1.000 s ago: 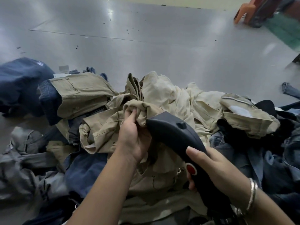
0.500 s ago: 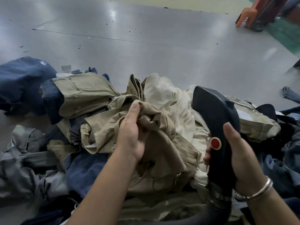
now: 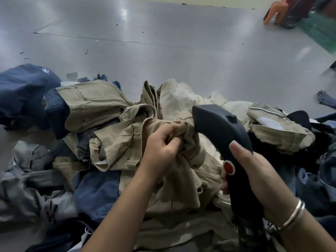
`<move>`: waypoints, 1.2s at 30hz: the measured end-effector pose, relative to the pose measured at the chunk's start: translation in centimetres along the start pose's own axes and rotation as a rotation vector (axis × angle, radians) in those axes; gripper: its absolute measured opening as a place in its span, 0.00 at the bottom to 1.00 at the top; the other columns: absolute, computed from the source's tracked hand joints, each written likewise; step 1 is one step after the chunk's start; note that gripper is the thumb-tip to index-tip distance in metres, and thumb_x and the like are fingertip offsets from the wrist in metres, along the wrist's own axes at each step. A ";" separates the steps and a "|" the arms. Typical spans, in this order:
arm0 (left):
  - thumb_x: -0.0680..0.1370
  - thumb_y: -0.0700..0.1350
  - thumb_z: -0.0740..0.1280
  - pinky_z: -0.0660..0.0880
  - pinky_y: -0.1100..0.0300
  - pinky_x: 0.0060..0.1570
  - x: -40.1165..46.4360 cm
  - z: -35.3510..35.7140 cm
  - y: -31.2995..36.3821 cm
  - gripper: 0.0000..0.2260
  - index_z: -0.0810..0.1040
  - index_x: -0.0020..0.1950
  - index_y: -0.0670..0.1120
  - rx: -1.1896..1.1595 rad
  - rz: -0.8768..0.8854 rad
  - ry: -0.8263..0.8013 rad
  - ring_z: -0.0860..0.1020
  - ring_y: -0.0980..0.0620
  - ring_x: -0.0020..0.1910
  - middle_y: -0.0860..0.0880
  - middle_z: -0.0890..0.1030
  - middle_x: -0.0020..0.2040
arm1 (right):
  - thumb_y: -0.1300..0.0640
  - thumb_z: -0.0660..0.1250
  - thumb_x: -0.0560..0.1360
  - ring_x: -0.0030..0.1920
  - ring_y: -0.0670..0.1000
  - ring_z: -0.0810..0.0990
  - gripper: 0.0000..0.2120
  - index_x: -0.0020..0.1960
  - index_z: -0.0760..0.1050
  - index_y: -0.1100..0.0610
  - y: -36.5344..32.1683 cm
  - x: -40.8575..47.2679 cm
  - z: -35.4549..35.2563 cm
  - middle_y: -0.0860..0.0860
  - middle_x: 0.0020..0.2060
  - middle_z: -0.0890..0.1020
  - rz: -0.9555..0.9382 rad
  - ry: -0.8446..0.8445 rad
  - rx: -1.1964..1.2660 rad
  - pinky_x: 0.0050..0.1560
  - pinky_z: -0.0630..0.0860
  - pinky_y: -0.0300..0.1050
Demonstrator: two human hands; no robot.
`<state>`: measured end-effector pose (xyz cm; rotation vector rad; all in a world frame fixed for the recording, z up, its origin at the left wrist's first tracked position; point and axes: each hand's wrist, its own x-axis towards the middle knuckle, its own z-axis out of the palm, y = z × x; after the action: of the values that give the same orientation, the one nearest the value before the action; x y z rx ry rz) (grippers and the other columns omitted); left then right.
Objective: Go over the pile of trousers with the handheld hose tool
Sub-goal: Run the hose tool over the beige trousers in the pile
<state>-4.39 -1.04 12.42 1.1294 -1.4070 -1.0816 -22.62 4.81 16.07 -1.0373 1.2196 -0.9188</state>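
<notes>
A pile of trousers (image 3: 101, 110) in khaki, cream, navy and grey spreads over a shiny grey table. My left hand (image 3: 161, 144) pinches a bunched fold of a khaki pair (image 3: 174, 179) at the middle of the pile. My right hand (image 3: 254, 171) grips the handle of the dark handheld hose tool (image 3: 220, 128), which has a red button (image 3: 228, 167). The tool's head tilts left and touches the khaki fold right beside my left fingers. Its ribbed hose runs down out of view at the bottom.
Bare grey table surface (image 3: 163, 51) stretches beyond the pile. An orange plastic chair (image 3: 274, 11) and a green mat (image 3: 321, 31) lie at the far right. Dark navy garments (image 3: 23, 91) are heaped at the left, and denim at the right.
The tool has swung from upright at the right back down and left onto the khaki fold. My left hand has regripped the fabric, now bunching it in its fingertips.
</notes>
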 end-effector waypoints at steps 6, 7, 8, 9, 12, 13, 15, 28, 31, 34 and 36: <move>0.71 0.36 0.60 0.73 0.65 0.49 0.0 0.1 0.0 0.13 0.79 0.50 0.47 0.232 0.145 -0.027 0.74 0.58 0.46 0.52 0.77 0.44 | 0.30 0.77 0.47 0.22 0.55 0.77 0.32 0.29 0.78 0.59 -0.6 -0.5 -1.2 0.58 0.24 0.76 0.111 -0.120 0.002 0.22 0.74 0.43; 0.71 0.36 0.60 0.73 0.64 0.48 -0.1 0.0 0.0 0.13 0.80 0.50 0.47 0.276 0.161 -0.031 0.74 0.57 0.46 0.52 0.77 0.45 | 0.29 0.77 0.46 0.22 0.55 0.77 0.32 0.29 0.78 0.58 -0.5 -0.4 -1.1 0.58 0.25 0.76 0.117 -0.128 -0.009 0.23 0.74 0.43; 0.71 0.36 0.60 0.74 0.62 0.48 -0.1 0.0 -0.1 0.14 0.81 0.51 0.45 0.319 0.174 -0.030 0.74 0.57 0.46 0.51 0.77 0.45 | 0.28 0.77 0.45 0.23 0.55 0.77 0.33 0.30 0.79 0.58 -0.5 -0.3 -1.2 0.58 0.25 0.76 0.117 -0.115 -0.013 0.23 0.74 0.44; 0.71 0.36 0.60 0.74 0.59 0.49 -0.2 0.0 -0.1 0.14 0.82 0.51 0.42 0.358 0.182 -0.028 0.75 0.56 0.46 0.50 0.78 0.45 | 0.28 0.76 0.44 0.23 0.56 0.77 0.34 0.31 0.79 0.57 -0.4 -0.1 -1.4 0.58 0.25 0.76 0.113 -0.088 -0.013 0.24 0.74 0.44; 0.71 0.37 0.60 0.75 0.55 0.50 -0.4 0.3 0.1 0.15 0.82 0.52 0.40 0.399 0.180 -0.027 0.75 0.55 0.46 0.49 0.78 0.46 | 0.27 0.76 0.44 0.24 0.57 0.77 0.34 0.32 0.80 0.56 -0.4 0.1 -2.1 0.59 0.26 0.76 0.118 -0.051 0.011 0.26 0.74 0.46; 0.71 0.37 0.60 0.74 0.55 0.49 -0.3 0.3 0.2 0.15 0.82 0.53 0.40 0.403 0.179 -0.031 0.75 0.55 0.46 0.50 0.78 0.46 | 0.27 0.76 0.45 0.24 0.57 0.77 0.34 0.32 0.80 0.56 -0.5 0.0 -2.1 0.59 0.26 0.76 0.130 -0.076 0.016 0.26 0.74 0.46; 0.72 0.38 0.60 0.74 0.57 0.49 -0.3 0.2 0.3 0.15 0.82 0.54 0.41 0.403 0.173 -0.038 0.74 0.56 0.46 0.50 0.77 0.46 | 0.28 0.76 0.46 0.24 0.56 0.77 0.33 0.32 0.80 0.57 -0.5 -0.1 -1.6 0.58 0.26 0.77 0.135 -0.107 0.011 0.25 0.75 0.45; 0.73 0.29 0.62 0.77 0.64 0.43 -0.8 1.6 0.4 0.18 0.84 0.38 0.50 -0.049 -0.266 -0.155 0.80 0.57 0.40 0.55 0.83 0.36 | 0.65 0.75 0.64 0.37 0.52 0.82 0.07 0.39 0.79 0.58 2.9 4.2 0.2 0.51 0.32 0.82 -0.014 0.426 -0.087 0.39 0.79 0.48; 0.75 0.29 0.56 0.78 0.63 0.34 -0.6 1.2 0.6 0.20 0.83 0.35 0.46 -0.441 -0.546 -0.214 0.80 0.55 0.33 0.48 0.82 0.34 | 0.69 0.72 0.67 0.32 0.48 0.81 0.08 0.37 0.78 0.58 2.4 4.3 -0.3 0.49 0.28 0.81 -0.041 0.378 0.033 0.31 0.77 0.42; 0.68 0.32 0.58 0.78 0.60 0.38 -1.0 2.0 0.9 0.13 0.81 0.39 0.43 -0.707 -0.652 -0.290 0.79 0.51 0.35 0.44 0.80 0.37 | 0.71 0.71 0.68 0.28 0.47 0.80 0.11 0.33 0.79 0.57 1.9 4.3 -0.6 0.48 0.26 0.80 -0.083 0.391 0.124 0.29 0.76 0.40; 0.66 0.33 0.60 0.78 0.60 0.38 -1.5 2.8 1.1 0.11 0.78 0.43 0.39 -0.859 -0.656 -0.309 0.78 0.50 0.35 0.42 0.80 0.38 | 0.72 0.70 0.68 0.27 0.45 0.78 0.14 0.29 0.78 0.56 1.7 4.5 -0.5 0.47 0.24 0.79 -0.124 0.426 0.112 0.28 0.75 0.39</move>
<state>-7.14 0.77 12.96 0.7840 -0.6042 -2.1316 -22.48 0.97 13.14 -0.8590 1.4434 -1.3375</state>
